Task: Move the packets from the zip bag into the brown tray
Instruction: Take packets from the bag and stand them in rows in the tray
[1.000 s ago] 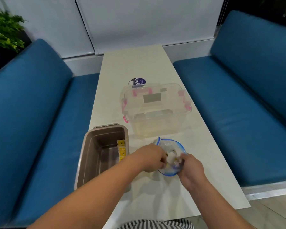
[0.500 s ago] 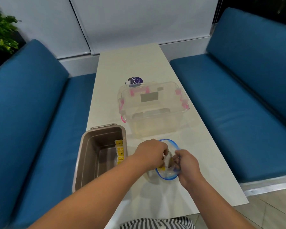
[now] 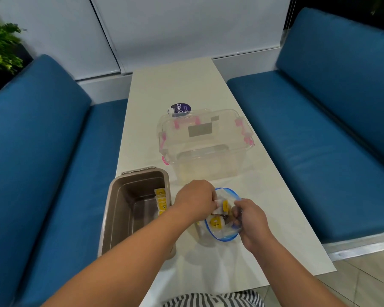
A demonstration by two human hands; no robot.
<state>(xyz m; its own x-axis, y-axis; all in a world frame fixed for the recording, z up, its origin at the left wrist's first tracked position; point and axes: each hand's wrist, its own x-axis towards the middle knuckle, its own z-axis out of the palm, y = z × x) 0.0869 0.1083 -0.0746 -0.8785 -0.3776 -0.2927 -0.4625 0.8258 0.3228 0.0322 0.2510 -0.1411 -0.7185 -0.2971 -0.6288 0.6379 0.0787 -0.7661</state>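
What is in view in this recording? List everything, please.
Table: one, off-white, centre.
Benches: two, blue, on either side of the table.
Storage box: one, clear with pink latches, mid-table.
Round thing: one, purple label, just behind the box.
Tray: one, brown, near left of the table.
Packets in tray: a few, yellow and white, against its right wall.
Zip bag: one, clear with blue rim, open, right of the tray.
Packets in bag: several, yellow and white.
Plant: one, green, top left.
Striped cloth: bottom edge.
Left hand: pinches a packet at the bag's mouth.
Right hand: grips the bag's rim.
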